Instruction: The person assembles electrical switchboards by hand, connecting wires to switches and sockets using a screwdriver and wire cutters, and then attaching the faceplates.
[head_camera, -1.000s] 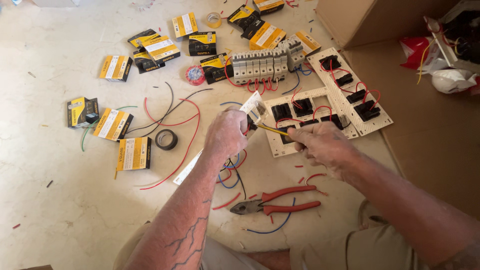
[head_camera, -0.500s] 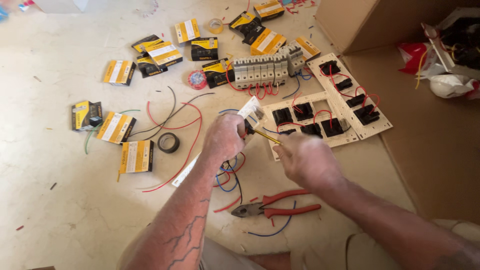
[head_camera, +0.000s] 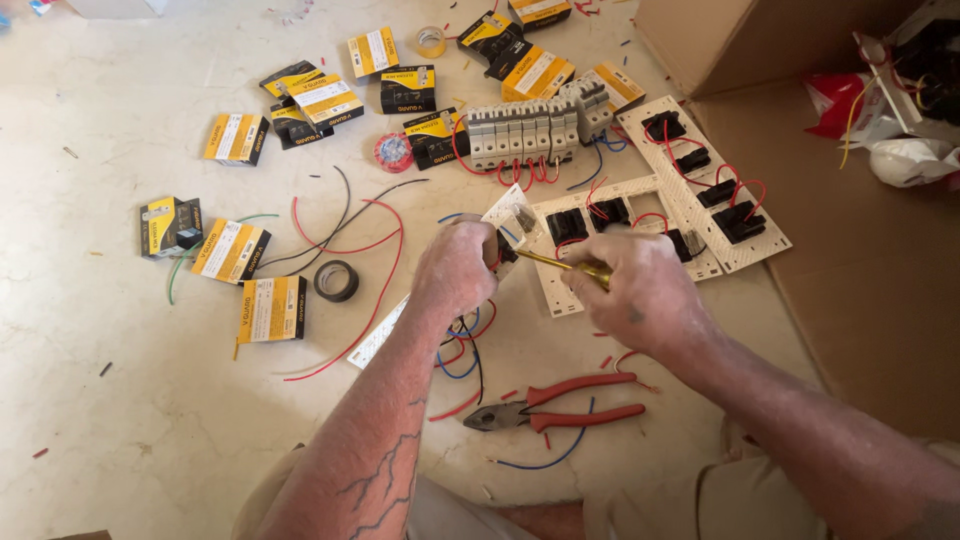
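Observation:
My left hand (head_camera: 458, 270) grips a small white electrical switch module (head_camera: 510, 217) with red and blue wires hanging from it. My right hand (head_camera: 640, 290) holds a yellow-handled screwdriver (head_camera: 560, 264), its tip pointing left into the module. Both hands hover over the floor just left of two cream switch plates (head_camera: 640, 190) fitted with black modules and red wires. Red-handled pliers (head_camera: 560, 405) lie on the floor below my hands.
A row of grey circuit breakers (head_camera: 525, 130) sits beyond the plates. Several yellow-and-black small boxes (head_camera: 230, 250) are scattered left and top. Black tape roll (head_camera: 336, 281), red tape roll (head_camera: 393, 152), loose wires (head_camera: 350, 235), and cardboard (head_camera: 860, 260) at right.
Both hands and the module stayed close together over the same spot. My right hand shifted slightly with the screwdriver against the module.

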